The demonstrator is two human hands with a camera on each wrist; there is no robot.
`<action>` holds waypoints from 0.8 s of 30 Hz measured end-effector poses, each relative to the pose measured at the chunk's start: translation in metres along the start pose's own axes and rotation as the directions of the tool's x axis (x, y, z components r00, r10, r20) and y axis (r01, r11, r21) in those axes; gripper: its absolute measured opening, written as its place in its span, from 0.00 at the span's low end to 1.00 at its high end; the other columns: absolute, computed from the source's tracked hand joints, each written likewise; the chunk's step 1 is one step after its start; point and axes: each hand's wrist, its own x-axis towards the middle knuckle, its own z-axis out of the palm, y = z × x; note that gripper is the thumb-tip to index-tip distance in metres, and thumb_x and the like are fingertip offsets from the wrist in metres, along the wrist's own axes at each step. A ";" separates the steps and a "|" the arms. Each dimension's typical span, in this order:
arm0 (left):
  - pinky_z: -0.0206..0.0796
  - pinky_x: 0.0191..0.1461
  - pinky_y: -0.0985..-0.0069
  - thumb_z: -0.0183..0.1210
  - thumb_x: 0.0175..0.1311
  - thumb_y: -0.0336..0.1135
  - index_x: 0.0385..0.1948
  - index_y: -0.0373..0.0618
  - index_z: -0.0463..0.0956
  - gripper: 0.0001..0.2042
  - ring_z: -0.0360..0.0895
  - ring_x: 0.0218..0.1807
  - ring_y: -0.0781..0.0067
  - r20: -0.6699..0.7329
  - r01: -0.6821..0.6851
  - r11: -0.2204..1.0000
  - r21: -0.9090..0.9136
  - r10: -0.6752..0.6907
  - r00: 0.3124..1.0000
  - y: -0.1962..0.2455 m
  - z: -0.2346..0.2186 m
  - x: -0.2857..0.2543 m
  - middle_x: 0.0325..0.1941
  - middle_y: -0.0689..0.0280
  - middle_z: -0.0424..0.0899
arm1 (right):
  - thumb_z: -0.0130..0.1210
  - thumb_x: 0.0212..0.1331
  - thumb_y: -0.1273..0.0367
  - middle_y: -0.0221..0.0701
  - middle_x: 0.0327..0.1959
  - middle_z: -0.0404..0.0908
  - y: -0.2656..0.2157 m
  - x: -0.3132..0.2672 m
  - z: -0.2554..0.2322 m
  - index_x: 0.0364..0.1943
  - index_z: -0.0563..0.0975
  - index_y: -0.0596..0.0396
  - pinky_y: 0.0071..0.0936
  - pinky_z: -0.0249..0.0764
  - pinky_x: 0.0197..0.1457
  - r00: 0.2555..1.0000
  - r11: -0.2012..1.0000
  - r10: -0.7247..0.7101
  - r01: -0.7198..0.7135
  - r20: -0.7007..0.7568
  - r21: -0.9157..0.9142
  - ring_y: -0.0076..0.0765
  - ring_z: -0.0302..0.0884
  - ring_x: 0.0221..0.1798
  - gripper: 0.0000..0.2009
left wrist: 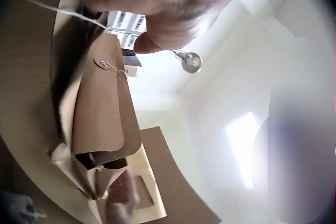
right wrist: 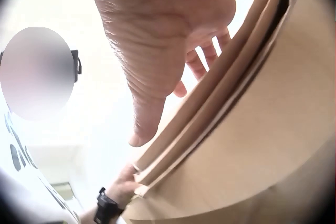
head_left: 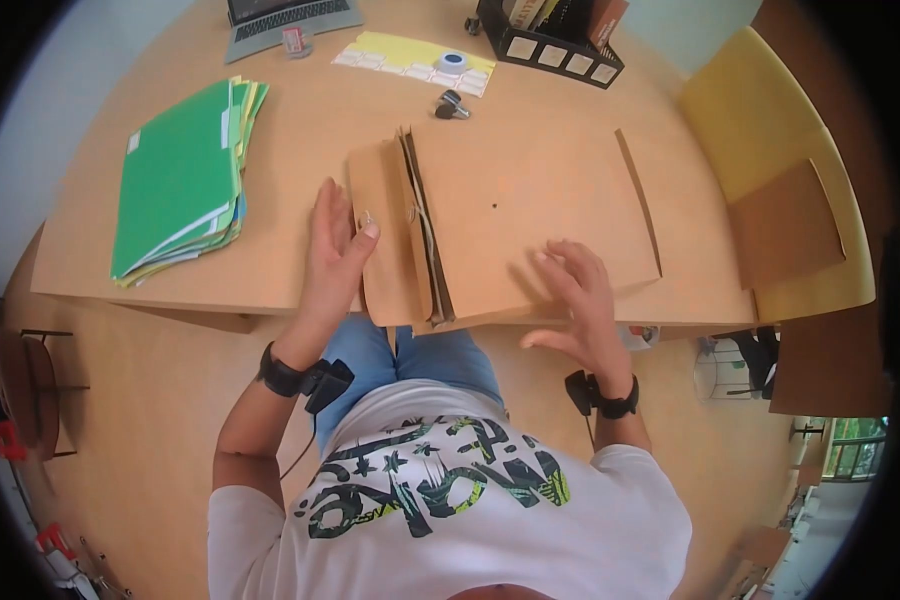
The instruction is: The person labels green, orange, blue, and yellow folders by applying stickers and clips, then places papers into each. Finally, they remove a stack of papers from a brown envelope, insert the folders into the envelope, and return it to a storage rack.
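A tan accordion file folder (head_left: 540,215) lies at the table's front edge, its flap (head_left: 378,270) spread out to the left and its dark pleated opening showing beside it. On the flap sits a round button (left wrist: 101,63) with a thin white string (left wrist: 68,12) trailing from it. My left hand (head_left: 338,250) is at the flap's left edge, fingers extended, thumb tip over the flap close to the button. Over the folder's lower right part is my right hand (head_left: 580,305), fingers spread and loosely bent, with nothing in it. The right wrist view shows its thumb apart from the folder's layered edge (right wrist: 210,113).
Left of the folder lies a stack of green and yellow folders (head_left: 180,180). Toward the back are a laptop (head_left: 295,25), a yellow sheet with labels (head_left: 390,60), a round white object (head_left: 452,63), a black clip (head_left: 452,105) and a black organizer (head_left: 550,50). A yellow chair (head_left: 780,110) stands right.
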 end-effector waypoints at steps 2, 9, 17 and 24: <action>0.44 0.72 0.58 0.52 0.66 0.40 0.63 0.39 0.61 0.25 0.58 0.69 0.57 0.081 -0.269 0.925 0.270 0.257 0.963 0.007 -0.002 -0.007 0.64 0.57 0.67 | 0.64 0.39 0.43 0.40 0.57 0.69 -0.015 0.011 0.008 0.59 0.70 0.49 0.47 0.60 0.62 1.000 1.000 -0.009 0.010 -0.011 0.030 0.54 0.63 0.61 0.41; 0.45 0.68 0.48 0.57 0.60 0.46 0.44 0.46 0.78 0.16 0.69 0.57 0.59 0.608 -0.694 0.610 0.383 0.400 0.686 0.033 -0.005 -0.023 0.45 0.64 0.77 | 0.64 0.41 0.43 0.40 0.54 0.70 -0.042 0.041 0.035 0.56 0.71 0.52 0.43 0.62 0.59 1.000 1.000 -0.016 0.016 0.003 0.004 0.50 0.65 0.58 0.39; 0.56 0.62 0.53 0.56 0.59 0.43 0.33 0.44 0.80 0.12 0.73 0.47 0.61 0.569 -0.673 0.667 0.321 0.431 0.700 0.004 -0.007 -0.040 0.39 0.65 0.78 | 0.63 0.45 0.51 0.36 0.24 0.79 -0.047 0.089 0.047 0.60 0.66 0.60 0.34 0.71 0.26 0.971 0.937 0.198 -0.147 0.136 -0.316 0.40 0.78 0.25 0.39; 0.60 0.57 0.61 0.60 0.55 0.38 0.33 0.44 0.79 0.09 0.72 0.46 0.62 0.510 -0.649 0.710 0.273 0.466 0.724 -0.003 -0.006 -0.041 0.38 0.65 0.78 | 0.57 0.47 0.62 0.37 0.14 0.76 -0.051 0.111 0.049 0.60 0.65 0.66 0.36 0.70 0.22 0.947 0.907 0.260 -0.171 0.191 -0.385 0.42 0.77 0.19 0.34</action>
